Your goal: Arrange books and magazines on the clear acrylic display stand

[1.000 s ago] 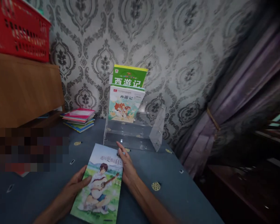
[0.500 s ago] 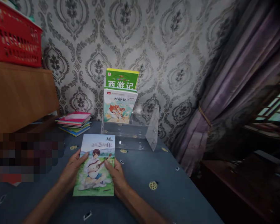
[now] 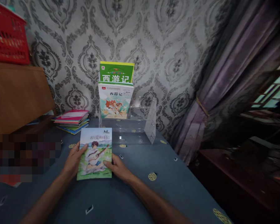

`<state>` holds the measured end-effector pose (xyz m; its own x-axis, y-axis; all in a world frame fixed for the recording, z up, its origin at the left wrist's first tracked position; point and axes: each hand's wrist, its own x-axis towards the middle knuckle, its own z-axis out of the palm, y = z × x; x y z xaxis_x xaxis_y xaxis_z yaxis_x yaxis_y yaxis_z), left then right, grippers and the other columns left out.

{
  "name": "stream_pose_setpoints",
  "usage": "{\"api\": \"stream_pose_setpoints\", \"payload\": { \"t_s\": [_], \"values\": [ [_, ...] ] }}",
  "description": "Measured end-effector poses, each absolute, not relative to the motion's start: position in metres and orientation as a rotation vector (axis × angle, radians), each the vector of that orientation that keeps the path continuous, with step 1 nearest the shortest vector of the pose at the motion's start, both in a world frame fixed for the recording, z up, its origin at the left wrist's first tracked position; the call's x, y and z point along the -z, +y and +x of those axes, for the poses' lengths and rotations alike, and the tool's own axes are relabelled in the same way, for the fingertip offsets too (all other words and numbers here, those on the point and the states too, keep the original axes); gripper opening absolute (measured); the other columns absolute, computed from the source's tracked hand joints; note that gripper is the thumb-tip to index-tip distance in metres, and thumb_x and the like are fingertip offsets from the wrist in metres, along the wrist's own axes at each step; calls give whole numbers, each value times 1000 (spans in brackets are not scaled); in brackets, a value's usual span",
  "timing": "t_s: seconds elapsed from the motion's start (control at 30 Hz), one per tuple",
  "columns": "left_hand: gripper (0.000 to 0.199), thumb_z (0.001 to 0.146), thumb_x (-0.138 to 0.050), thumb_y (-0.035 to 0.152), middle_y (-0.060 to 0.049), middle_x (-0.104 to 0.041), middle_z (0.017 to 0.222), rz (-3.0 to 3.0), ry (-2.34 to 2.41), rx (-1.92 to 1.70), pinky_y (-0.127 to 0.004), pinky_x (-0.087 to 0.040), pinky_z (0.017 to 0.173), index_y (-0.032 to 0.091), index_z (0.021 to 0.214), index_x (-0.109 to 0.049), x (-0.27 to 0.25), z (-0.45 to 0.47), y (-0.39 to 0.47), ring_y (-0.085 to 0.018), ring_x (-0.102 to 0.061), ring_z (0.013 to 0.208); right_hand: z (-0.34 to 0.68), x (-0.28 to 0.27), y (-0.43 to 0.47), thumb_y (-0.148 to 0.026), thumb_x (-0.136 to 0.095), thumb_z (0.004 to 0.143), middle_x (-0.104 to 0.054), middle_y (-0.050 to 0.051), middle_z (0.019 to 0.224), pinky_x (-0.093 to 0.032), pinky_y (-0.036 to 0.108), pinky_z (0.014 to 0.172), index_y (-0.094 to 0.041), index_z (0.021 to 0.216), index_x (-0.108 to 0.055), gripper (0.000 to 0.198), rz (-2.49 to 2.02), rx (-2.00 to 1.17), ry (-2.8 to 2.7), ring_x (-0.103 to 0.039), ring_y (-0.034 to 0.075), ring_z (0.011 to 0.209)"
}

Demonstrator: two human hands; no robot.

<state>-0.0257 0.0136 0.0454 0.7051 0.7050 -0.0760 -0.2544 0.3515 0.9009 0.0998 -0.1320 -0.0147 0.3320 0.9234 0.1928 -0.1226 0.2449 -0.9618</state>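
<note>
A paperback book (image 3: 95, 155) with a guitar player on its cover is held between both hands, its front turned toward me. My left hand (image 3: 75, 158) grips its left edge, thumb on the cover. On the right edge, my right hand (image 3: 116, 166) has its thumb pressed on the lower cover, fingers behind. Beyond the book stands a clear acrylic rack (image 3: 150, 121) with stepped tiers. In its left part, a white book (image 3: 115, 102) leans in front of a green book (image 3: 116, 72) with a yellow border.
A stack of thin books (image 3: 72, 119) lies left of the rack. Farther left are a wooden cabinet (image 3: 18, 96) and a red basket (image 3: 9, 37). A blue patterned cloth (image 3: 135, 199) covers the table; a purple curtain (image 3: 214, 84) hangs at right.
The book has moved forward and tilted back a little, and my right hand has slid lower along its edge. My view has shifted slightly right and down.
</note>
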Motion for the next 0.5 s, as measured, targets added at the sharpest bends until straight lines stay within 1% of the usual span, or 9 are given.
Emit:
{"api": "stream_pose_setpoints", "payload": {
  "t_s": [0.1, 0.2, 0.3, 0.4, 0.5],
  "values": [
    [70, 65, -86, 36, -9, -79, 104, 1091, 459, -681, -40, -64, 77, 20, 127, -59, -51, -9, 20, -30, -76, 90, 117, 15, -127, -62, -76, 76, -74, 7, 108, -53, 46, 96, -20, 115, -66, 58, -1102, -802, -959, -68, 28, 106],
    [77, 63, -86, 48, -9, -78, 107, 1210, 403, -670, -41, -63, 79, 19, 129, -58, -62, 9, 28, -32, -74, 95, 137, 8, -120, -64, -75, 75, -75, 6, 102, -55, 43, 89, -20, 110, -67, 57, -1132, -695, -978, -69, 28, 99],
    [81, 63, -83, 58, -11, -76, 112, 1432, 321, -684, -42, -60, 83, 17, 129, -59, -76, 25, 41, -33, -71, 101, 160, -5, -115, -66, -72, 77, -75, 6, 98, -56, 40, 82, -20, 109, -67, 56, -1191, -554, -1046, -70, 27, 94],
    [78, 66, -79, 61, -13, -74, 115, 1678, 264, -702, -43, -58, 85, 15, 126, -61, -91, 39, 57, -34, -68, 104, 182, -23, -111, -63, -69, 80, -74, 7, 101, -55, 37, 81, -20, 109, -68, 52, -1235, -423, -1102, -69, 27, 96],
    [66, 71, -74, 56, -12, -73, 117, 1830, 223, -729, -42, -57, 84, 17, 123, -62, -106, 55, 71, -33, -66, 107, 202, -40, -107, -60, -71, 80, -74, 7, 103, -55, 37, 82, -20, 108, -68, 49, -1250, -349, -1129, -68, 27, 97]
  ]
}}
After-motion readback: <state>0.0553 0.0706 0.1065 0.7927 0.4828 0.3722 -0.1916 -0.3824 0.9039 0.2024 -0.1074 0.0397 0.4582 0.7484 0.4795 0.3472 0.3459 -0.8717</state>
